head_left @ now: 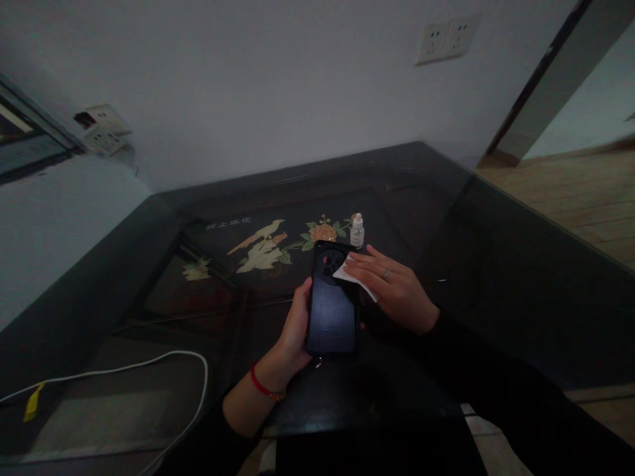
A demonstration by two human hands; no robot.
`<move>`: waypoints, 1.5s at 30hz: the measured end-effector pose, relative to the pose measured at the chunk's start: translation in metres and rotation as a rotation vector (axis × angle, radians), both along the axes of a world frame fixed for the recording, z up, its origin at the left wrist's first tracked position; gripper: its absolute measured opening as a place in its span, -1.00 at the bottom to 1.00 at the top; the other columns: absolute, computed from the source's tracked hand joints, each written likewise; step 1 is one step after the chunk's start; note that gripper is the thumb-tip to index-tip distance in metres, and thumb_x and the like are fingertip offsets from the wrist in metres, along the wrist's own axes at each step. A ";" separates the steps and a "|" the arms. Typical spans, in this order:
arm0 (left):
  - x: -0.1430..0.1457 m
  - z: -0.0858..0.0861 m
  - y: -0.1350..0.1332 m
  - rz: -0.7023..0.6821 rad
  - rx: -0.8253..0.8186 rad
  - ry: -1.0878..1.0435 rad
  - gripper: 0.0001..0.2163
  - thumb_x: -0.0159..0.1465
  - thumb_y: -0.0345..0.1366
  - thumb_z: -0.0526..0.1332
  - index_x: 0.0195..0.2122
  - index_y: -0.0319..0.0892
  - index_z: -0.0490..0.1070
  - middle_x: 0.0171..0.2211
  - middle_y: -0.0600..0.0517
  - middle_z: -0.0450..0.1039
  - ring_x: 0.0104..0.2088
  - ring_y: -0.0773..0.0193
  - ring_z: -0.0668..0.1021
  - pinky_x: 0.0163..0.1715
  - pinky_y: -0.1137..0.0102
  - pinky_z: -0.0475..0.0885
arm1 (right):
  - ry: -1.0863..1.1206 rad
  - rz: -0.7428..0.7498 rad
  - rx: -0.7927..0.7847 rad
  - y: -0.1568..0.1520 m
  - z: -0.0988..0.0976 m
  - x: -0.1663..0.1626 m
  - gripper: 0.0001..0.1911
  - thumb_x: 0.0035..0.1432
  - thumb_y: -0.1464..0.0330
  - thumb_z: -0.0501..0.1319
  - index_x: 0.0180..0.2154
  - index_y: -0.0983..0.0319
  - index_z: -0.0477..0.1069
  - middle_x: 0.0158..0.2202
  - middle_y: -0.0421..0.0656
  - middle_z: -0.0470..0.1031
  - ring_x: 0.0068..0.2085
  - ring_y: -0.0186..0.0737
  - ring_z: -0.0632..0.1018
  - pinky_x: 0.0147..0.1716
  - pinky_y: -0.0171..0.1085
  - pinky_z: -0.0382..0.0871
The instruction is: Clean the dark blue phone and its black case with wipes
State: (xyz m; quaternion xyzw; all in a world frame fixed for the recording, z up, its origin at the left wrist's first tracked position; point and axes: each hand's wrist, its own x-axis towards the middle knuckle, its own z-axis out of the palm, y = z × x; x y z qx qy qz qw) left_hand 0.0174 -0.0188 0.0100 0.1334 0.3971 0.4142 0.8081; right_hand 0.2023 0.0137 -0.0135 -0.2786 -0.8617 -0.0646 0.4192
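Dim overall. Wall (pixel 278 99) beyond the grip grey; right sleeve (pixel 496 370) near-black, folds lost. Glossy tabletop (pixel 109 291) left of the grip shows pale reflections. Bluish sheen on the gripped phone (pixel 333 311). Wide-angle stretching at edges.

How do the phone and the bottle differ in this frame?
The phone is dark and flat; the bottle is pale with a white cap. The phone is held in the left hand; the bottle stands upright on the table. The phone looks larger than the bottle.
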 end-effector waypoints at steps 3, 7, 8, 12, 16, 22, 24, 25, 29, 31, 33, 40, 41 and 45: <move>0.000 0.002 -0.001 -0.004 0.009 -0.012 -0.55 0.37 -0.08 -0.06 0.11 -0.24 0.36 -0.24 -0.11 0.59 -0.28 0.11 0.62 -0.16 0.17 0.50 | 0.112 0.019 -0.067 -0.004 0.001 0.001 -0.63 0.27 0.54 0.06 0.07 0.24 0.39 -0.03 -0.05 0.57 0.08 -0.17 0.52 0.14 -0.02 0.39; 0.002 0.000 -0.005 -0.126 -0.015 -0.053 -0.49 0.37 -0.03 -0.10 0.06 -0.32 0.38 -0.24 -0.20 0.58 -0.28 0.07 0.62 -0.18 0.14 0.50 | 0.239 -0.076 -0.060 -0.005 0.003 -0.001 -0.63 0.29 0.51 0.06 0.10 0.24 0.37 0.02 -0.03 0.54 0.14 -0.15 0.47 0.18 0.00 0.34; 0.003 -0.001 -0.006 -0.156 -0.024 -0.061 -0.47 0.37 -0.02 -0.12 0.03 -0.34 0.40 -0.25 -0.22 0.58 -0.29 0.07 0.62 -0.20 0.13 0.50 | 0.224 -0.088 -0.050 -0.004 0.003 -0.002 -0.63 0.29 0.51 0.06 0.10 0.23 0.37 0.03 -0.03 0.54 0.14 -0.15 0.47 0.18 0.00 0.33; 0.006 -0.003 -0.007 -0.166 -0.071 -0.025 -0.52 0.35 -0.03 -0.08 -0.09 -0.33 0.44 -0.36 -0.17 0.58 -0.41 0.10 0.60 -0.30 0.14 0.52 | 0.092 -0.018 -0.011 -0.002 0.003 -0.007 -0.64 0.31 0.52 0.04 0.09 0.21 0.38 0.03 -0.06 0.54 0.14 -0.16 0.47 0.17 0.00 0.34; 0.005 -0.002 -0.006 -0.138 -0.087 0.013 -0.53 0.36 -0.03 -0.08 -0.14 -0.31 0.45 -0.38 -0.17 0.58 -0.45 0.11 0.60 -0.33 0.13 0.52 | -0.007 0.105 0.010 -0.003 0.003 -0.008 -0.69 0.33 0.50 0.05 0.06 0.30 0.39 0.04 0.02 0.52 0.17 -0.12 0.43 0.14 -0.01 0.38; 0.004 0.000 -0.006 -0.124 -0.099 -0.009 -0.53 0.36 -0.03 -0.07 -0.15 -0.31 0.46 -0.36 -0.17 0.58 -0.42 0.11 0.60 -0.28 0.09 0.53 | 0.015 0.044 0.016 -0.003 0.003 -0.003 -0.68 0.32 0.50 0.05 0.07 0.31 0.38 0.04 0.05 0.51 0.18 -0.10 0.42 0.13 0.01 0.39; 0.004 -0.001 -0.006 -0.122 -0.095 0.006 -0.53 0.36 -0.03 -0.07 -0.17 -0.32 0.47 -0.37 -0.18 0.58 -0.43 0.11 0.60 -0.30 0.12 0.53 | -0.027 0.094 0.015 -0.004 0.003 -0.003 -0.67 0.34 0.48 0.03 0.08 0.29 0.38 0.05 0.02 0.51 0.19 -0.12 0.42 0.14 -0.01 0.39; 0.004 -0.002 -0.005 -0.116 -0.092 0.009 -0.54 0.36 -0.04 -0.07 -0.18 -0.32 0.47 -0.37 -0.18 0.58 -0.43 0.11 0.60 -0.30 0.13 0.53 | -0.048 0.117 0.016 -0.004 0.004 -0.003 -0.67 0.34 0.48 0.03 0.08 0.29 0.37 0.06 0.02 0.50 0.19 -0.13 0.41 0.15 -0.01 0.38; 0.001 -0.004 -0.003 -0.121 -0.061 -0.047 -0.52 0.36 -0.02 -0.09 -0.08 -0.31 0.43 -0.31 -0.20 0.58 -0.39 0.09 0.61 -0.27 0.08 0.52 | -0.017 0.053 0.028 -0.005 0.004 -0.001 -0.65 0.34 0.49 0.02 0.10 0.28 0.36 0.06 0.03 0.50 0.19 -0.11 0.42 0.14 0.00 0.38; 0.001 -0.005 -0.003 -0.117 -0.050 -0.069 -0.51 0.35 -0.02 -0.07 -0.01 -0.31 0.41 -0.29 -0.20 0.58 -0.37 0.09 0.61 -0.24 0.06 0.51 | -0.028 0.045 0.045 -0.005 0.005 -0.001 -0.66 0.33 0.50 0.03 0.09 0.30 0.37 0.06 0.04 0.50 0.19 -0.10 0.42 0.14 0.00 0.39; 0.000 -0.004 -0.003 -0.097 -0.048 -0.077 -0.53 0.35 -0.04 -0.06 0.04 -0.29 0.38 -0.29 -0.17 0.57 -0.35 0.08 0.61 -0.21 0.06 0.50 | -0.087 0.089 0.068 -0.005 0.005 0.000 -0.67 0.33 0.50 0.02 0.07 0.33 0.39 0.06 0.04 0.50 0.19 -0.09 0.41 0.14 0.00 0.39; -0.001 -0.001 -0.003 -0.071 -0.004 -0.109 -0.56 0.36 -0.06 -0.05 0.07 -0.23 0.37 -0.30 -0.11 0.57 -0.26 0.07 0.61 -0.14 0.10 0.48 | -0.040 0.022 0.081 -0.004 0.005 0.002 -0.67 0.31 0.52 0.05 0.08 0.35 0.37 0.04 0.08 0.51 0.19 -0.08 0.42 0.14 0.02 0.39; -0.001 -0.001 -0.003 -0.071 -0.005 -0.107 -0.56 0.36 -0.06 -0.06 0.06 -0.24 0.37 -0.30 -0.11 0.57 -0.27 0.07 0.61 -0.15 0.10 0.48 | -0.061 0.040 0.080 -0.004 0.005 0.003 -0.67 0.32 0.52 0.05 0.08 0.34 0.37 0.05 0.07 0.51 0.18 -0.08 0.42 0.14 0.02 0.38; -0.002 0.002 -0.002 -0.069 0.001 -0.075 -0.54 0.37 -0.06 -0.10 0.07 -0.25 0.37 -0.32 -0.11 0.57 -0.32 0.10 0.61 -0.18 0.10 0.49 | -0.051 0.036 0.074 -0.003 0.003 0.003 -0.65 0.31 0.53 0.06 0.09 0.30 0.37 0.05 0.03 0.51 0.17 -0.09 0.43 0.15 0.04 0.37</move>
